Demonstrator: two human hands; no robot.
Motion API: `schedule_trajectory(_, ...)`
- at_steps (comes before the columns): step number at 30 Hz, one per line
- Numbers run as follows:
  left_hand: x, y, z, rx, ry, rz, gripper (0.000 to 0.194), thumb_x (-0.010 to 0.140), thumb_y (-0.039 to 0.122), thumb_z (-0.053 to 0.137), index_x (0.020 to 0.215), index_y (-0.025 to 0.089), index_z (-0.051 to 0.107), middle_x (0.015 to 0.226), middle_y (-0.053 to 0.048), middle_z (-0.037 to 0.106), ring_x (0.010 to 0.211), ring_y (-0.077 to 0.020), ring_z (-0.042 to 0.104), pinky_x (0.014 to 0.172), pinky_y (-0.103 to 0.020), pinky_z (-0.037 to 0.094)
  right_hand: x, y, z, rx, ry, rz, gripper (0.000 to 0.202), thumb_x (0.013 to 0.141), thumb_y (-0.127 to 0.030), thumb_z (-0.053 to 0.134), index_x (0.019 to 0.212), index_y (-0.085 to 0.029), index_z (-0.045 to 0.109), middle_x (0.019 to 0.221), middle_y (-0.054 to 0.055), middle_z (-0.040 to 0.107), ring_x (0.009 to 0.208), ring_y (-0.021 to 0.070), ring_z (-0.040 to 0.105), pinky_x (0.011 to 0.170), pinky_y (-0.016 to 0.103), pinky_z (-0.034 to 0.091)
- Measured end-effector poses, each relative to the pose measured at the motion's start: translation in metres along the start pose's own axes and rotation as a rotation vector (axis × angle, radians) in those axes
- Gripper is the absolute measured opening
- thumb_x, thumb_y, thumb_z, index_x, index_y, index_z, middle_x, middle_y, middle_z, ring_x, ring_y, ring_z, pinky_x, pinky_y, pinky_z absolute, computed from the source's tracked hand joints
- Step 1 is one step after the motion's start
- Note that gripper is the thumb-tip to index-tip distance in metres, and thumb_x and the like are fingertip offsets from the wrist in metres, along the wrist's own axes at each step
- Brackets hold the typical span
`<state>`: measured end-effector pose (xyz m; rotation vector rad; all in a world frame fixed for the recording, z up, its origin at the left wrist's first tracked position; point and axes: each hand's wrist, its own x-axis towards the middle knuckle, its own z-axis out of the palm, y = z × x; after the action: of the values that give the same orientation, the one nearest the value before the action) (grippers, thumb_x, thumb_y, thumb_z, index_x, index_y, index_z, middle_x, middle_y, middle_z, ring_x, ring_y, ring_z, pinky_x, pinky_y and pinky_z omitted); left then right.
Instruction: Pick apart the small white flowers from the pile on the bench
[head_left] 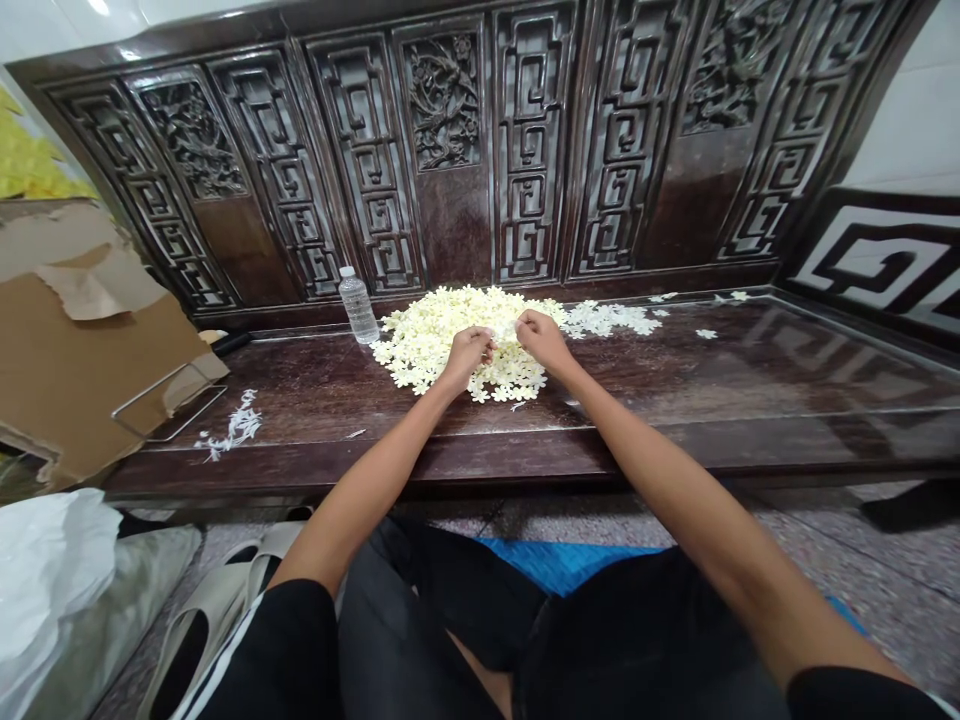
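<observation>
Now, grip: your left hand and right hand meet over the heap, fingers pinched narrow on one small pale flower piece held between them.
Left hand: your fingertips close on the near end of the piece, knuckles up, wrist low over the front of the heap.
Right hand: your thumb and forefinger nip the other end; the two hands nearly touch.
Held piece: it sits just above the middle of the heap; it is too small to tell its shape.
Under the grip: a wide heap of pale yellow flowers lies on the dark wooden bench, spreading to both sides of your hands.
Right of the grip: a thinner scatter of flowers trails along the back edge, with a few loose ones farther out.
Left of the grip: a clear plastic bottle stands upright just beside the heap.
Farther left: white scraps lie near a wire frame and torn cardboard.
Behind: a carved backrest rises.
Below: sandals rest on the floor beside your knees.
</observation>
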<state>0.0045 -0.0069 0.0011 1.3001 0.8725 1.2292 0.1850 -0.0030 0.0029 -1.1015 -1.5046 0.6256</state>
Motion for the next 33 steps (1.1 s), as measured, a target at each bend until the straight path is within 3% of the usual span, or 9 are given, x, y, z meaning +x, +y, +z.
schedule_trajectory(3, 0.0, 0.0, 0.0, 0.044, -0.001, 0.027, 0.018, 0.098, 0.027, 0.067, 0.086, 0.015, 0.062, 0.072, -0.002, 0.064, 0.055, -0.0075, 0.054, 0.055, -0.021, 0.045, 0.008, 0.008, -0.01, 0.136, 0.119, 0.16, 0.009, 0.088, -0.03, 0.054, 0.084, -0.025, 0.049, 0.066, -0.001, 0.052, 0.052, 0.0138, 0.043, 0.048, 0.026, 0.035)
schedule_trajectory(6, -0.001, 0.001, 0.001, 0.094, 0.004, 0.054, 0.02, 0.099, 0.029, 0.066, 0.085, 0.015, 0.063, 0.072, -0.002, 0.064, 0.054, -0.0078, 0.054, 0.054, -0.021, 0.044, 0.012, 0.015, -0.025, 0.208, 0.225, 0.271, 0.016, 0.085, -0.029, 0.058, 0.086, -0.025, 0.042, 0.069, -0.001, 0.054, 0.05, 0.0127, 0.044, 0.047, 0.025, 0.039)
schedule_trajectory(10, -0.003, 0.002, 0.001, 0.188, 0.03, 0.08, 0.02, 0.098, 0.027, 0.066, 0.082, 0.016, 0.063, 0.068, -0.001, 0.064, 0.052, -0.0082, 0.052, 0.052, -0.022, 0.041, 0.011, 0.016, -0.032, 0.186, 0.234, 0.314, 0.023, 0.084, -0.033, 0.063, 0.09, -0.026, 0.043, 0.066, -0.002, 0.054, 0.05, 0.0145, 0.048, 0.047, 0.026, 0.04)
schedule_trajectory(14, -0.006, 0.005, -0.001, 0.292, 0.067, 0.107, 0.016, 0.093, 0.023, 0.069, 0.079, 0.017, 0.064, 0.066, -0.001, 0.064, 0.053, -0.0098, 0.053, 0.051, -0.022, 0.037, 0.003, 0.005, -0.021, 0.033, 0.131, 0.141, 0.021, 0.09, -0.043, 0.063, 0.094, -0.026, 0.052, 0.069, -0.002, 0.056, 0.055, 0.0153, 0.048, 0.052, 0.026, 0.035)
schedule_trajectory(20, -0.007, 0.005, -0.002, 0.349, 0.06, 0.118, 0.014, 0.091, 0.022, 0.069, 0.079, 0.017, 0.065, 0.069, -0.002, 0.065, 0.052, -0.0102, 0.052, 0.051, -0.023, 0.036, -0.012, -0.013, 0.004, -0.299, -0.135, -0.113, 0.029, 0.092, -0.043, 0.069, 0.075, -0.023, 0.056, 0.064, 0.0, 0.055, 0.062, 0.018, 0.044, 0.062, 0.031, 0.028)
schedule_trajectory(27, -0.003, 0.002, 0.001, 0.239, -0.029, 0.098, 0.017, 0.098, 0.024, 0.063, 0.083, 0.016, 0.063, 0.069, 0.0, 0.062, 0.051, -0.0076, 0.053, 0.05, -0.021, 0.041, -0.015, -0.012, 0.006, -0.477, -0.174, -0.2, 0.033, 0.103, -0.047, 0.051, 0.078, -0.024, 0.05, 0.067, 0.0, 0.053, 0.063, 0.0187, 0.044, 0.063, 0.03, 0.026)
schedule_trajectory(33, -0.004, 0.003, 0.003, 0.148, -0.063, 0.093, 0.019, 0.099, 0.028, 0.064, 0.084, 0.017, 0.06, 0.068, 0.001, 0.06, 0.051, -0.0066, 0.052, 0.05, -0.02, 0.041, -0.014, -0.012, 0.004, -0.49, -0.168, -0.265, 0.036, 0.103, -0.045, 0.049, 0.074, -0.024, 0.042, 0.063, -0.001, 0.046, 0.061, 0.0177, 0.042, 0.062, 0.03, 0.027)
